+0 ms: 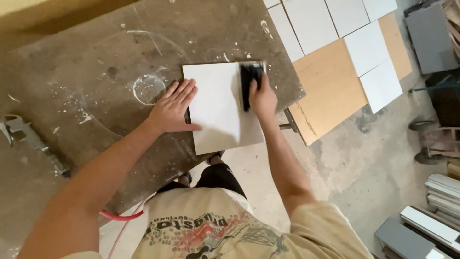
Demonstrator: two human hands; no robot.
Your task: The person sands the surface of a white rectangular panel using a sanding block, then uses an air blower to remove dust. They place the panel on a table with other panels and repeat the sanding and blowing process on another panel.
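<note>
A white square panel [215, 108] lies flat near the front right corner of a stained dark worktable [96, 62]. My left hand [173, 108] rests flat on the panel's left edge, fingers spread, pressing it down. My right hand [262, 98] grips a black sanding block [250, 79] that sits on the panel's right part, near its far edge. The panel's near corner overhangs the table's edge.
A metal clamp tool [28, 139] lies at the table's left. Several white panels [335, 29] lie on a brown board [330, 91] to the right. A red hose [120, 216] hangs below the table. Grey and white boards [426, 230] and a wheeled cart [431, 139] stand on the concrete floor.
</note>
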